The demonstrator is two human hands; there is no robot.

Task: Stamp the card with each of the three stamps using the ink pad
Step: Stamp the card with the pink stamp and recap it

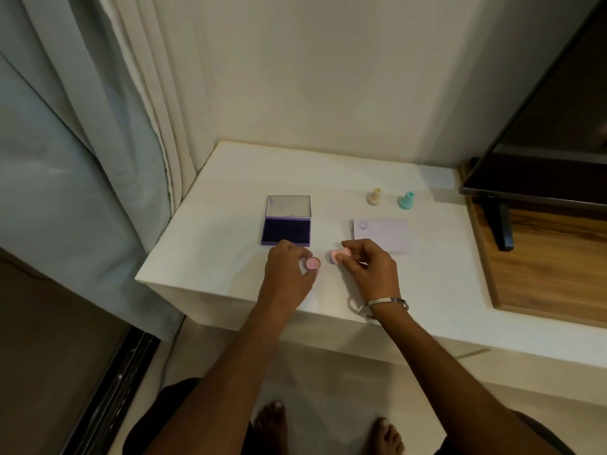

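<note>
An open purple ink pad (286, 229) lies on the white counter (230, 178), lid tipped back. To its right is a pale card (386, 233) bearing one smiley print in its top left corner. My right hand (369, 267) holds a pink stamp (336, 256) on its side, inked face turned left. My left hand (287, 270) pinches the stamp's round pink cap (312, 264), a short gap away from the stamp. A cream stamp (374, 195) and a teal stamp (406, 201) stand upright behind the card.
A dark TV screen (542, 126) on a black stand rises over a wooden surface (551, 264) at the right. Curtains (82, 126) hang at the left, past the counter's left edge. A bangle circles my right wrist. My bare feet show below the counter's front edge.
</note>
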